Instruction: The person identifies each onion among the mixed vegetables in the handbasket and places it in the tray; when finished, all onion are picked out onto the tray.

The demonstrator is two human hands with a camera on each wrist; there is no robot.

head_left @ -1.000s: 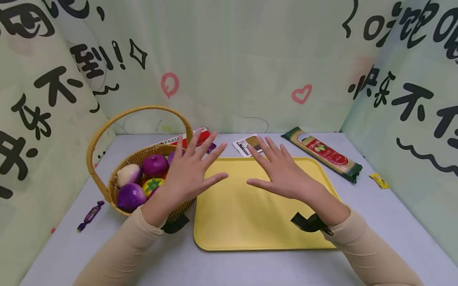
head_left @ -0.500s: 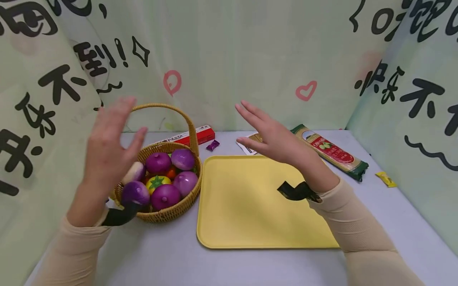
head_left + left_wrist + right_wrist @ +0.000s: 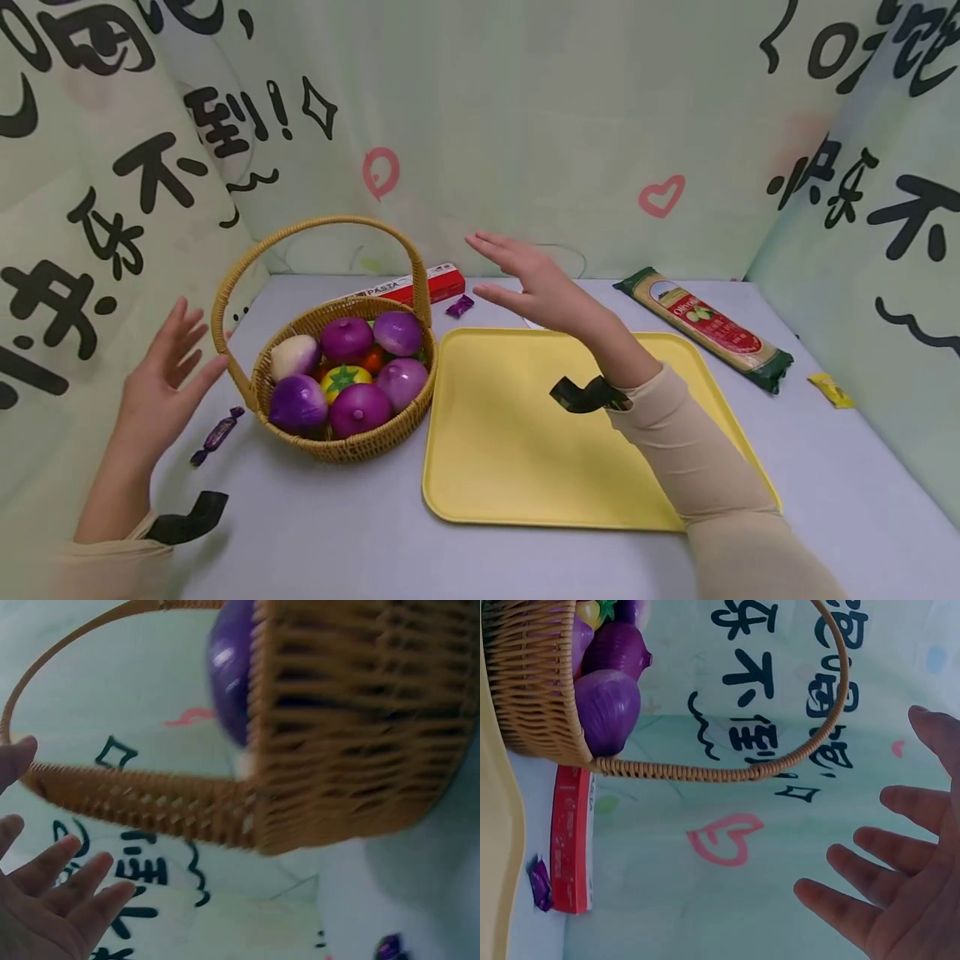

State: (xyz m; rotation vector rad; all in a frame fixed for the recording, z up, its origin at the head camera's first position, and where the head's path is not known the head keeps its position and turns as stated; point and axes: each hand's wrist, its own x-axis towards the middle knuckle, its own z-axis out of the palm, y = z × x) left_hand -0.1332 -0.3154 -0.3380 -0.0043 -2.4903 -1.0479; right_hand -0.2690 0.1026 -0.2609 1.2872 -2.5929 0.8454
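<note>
A wicker basket point(image 3: 341, 451) with a tall arched handle point(image 3: 322, 223) stands left of the yellow tray point(image 3: 555, 467). It holds several purple onions point(image 3: 360, 410), a white-and-purple one point(image 3: 295, 357) and a yellow tomato-like piece point(image 3: 345, 380) with a green top. My left hand point(image 3: 153, 400) hovers beside the handle's left side, fingers spread and holding nothing; in the left wrist view its thumb appears close to the handle, though contact is unclear. Above the tray's far edge is my right hand point(image 3: 543, 287), fingers extended toward the basket and nothing in them.
Behind the basket lies a red pasta box point(image 3: 442, 283), with a purple-wrapped candy point(image 3: 460, 307) near it. Another purple candy point(image 3: 217, 436) is left of the basket. A spaghetti packet point(image 3: 705, 329) and a yellow wrapped candy point(image 3: 831, 390) lie right of the tray. Printed curtains enclose the table.
My left hand has swung from in front of the basket to its left side and lowered. My right hand has shifted left and turned toward the basket. The basket stays put.
</note>
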